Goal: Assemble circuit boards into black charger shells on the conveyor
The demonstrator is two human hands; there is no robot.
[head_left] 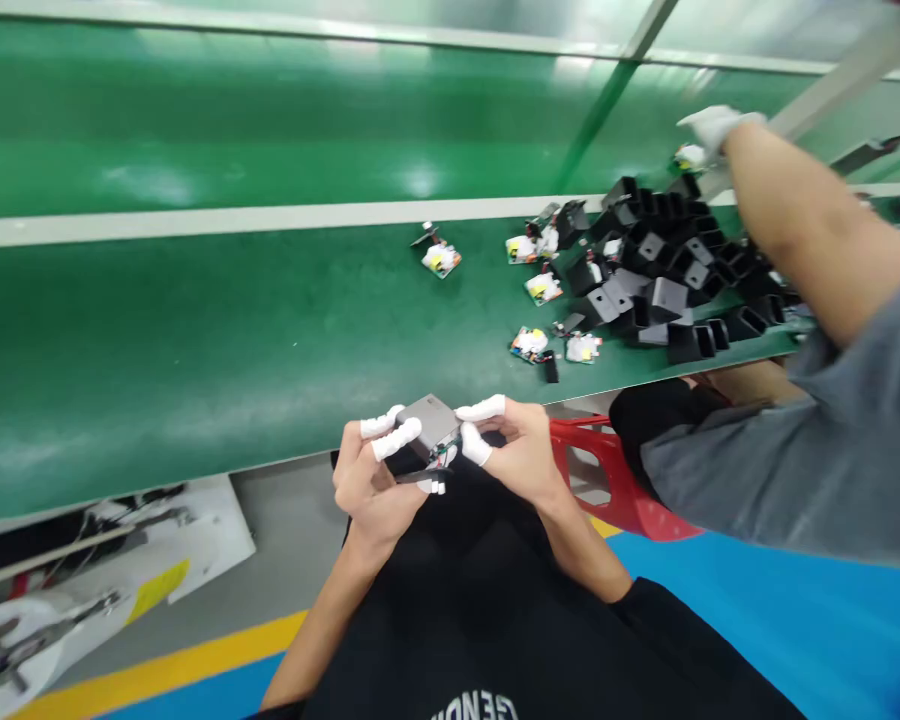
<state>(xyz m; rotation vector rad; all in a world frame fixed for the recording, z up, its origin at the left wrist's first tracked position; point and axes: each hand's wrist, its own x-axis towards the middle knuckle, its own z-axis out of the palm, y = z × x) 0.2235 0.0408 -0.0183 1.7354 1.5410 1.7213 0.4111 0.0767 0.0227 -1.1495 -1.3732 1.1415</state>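
Observation:
In front of my body, just off the bench edge, I hold a small dark grey box-shaped housing (429, 418). Wires and a bit of circuit board (444, 455) show at its near right end, with a dark flat piece (424, 476) below. My left hand (379, 475), white covers on its fingers, is closed around the left side of the housing. My right hand (514, 445), also with white fingertip covers, pinches at the right end by the wires. What lies under the fingers is hidden.
Circuit boards with white and yellow parts (440, 258) lie on the green bench (195, 340). A pile of dark housings (645, 260) sits at right. A co-worker's arm (802, 200) reaches over it, near a red stool (622, 490). A white machine (195, 550) stands at lower left.

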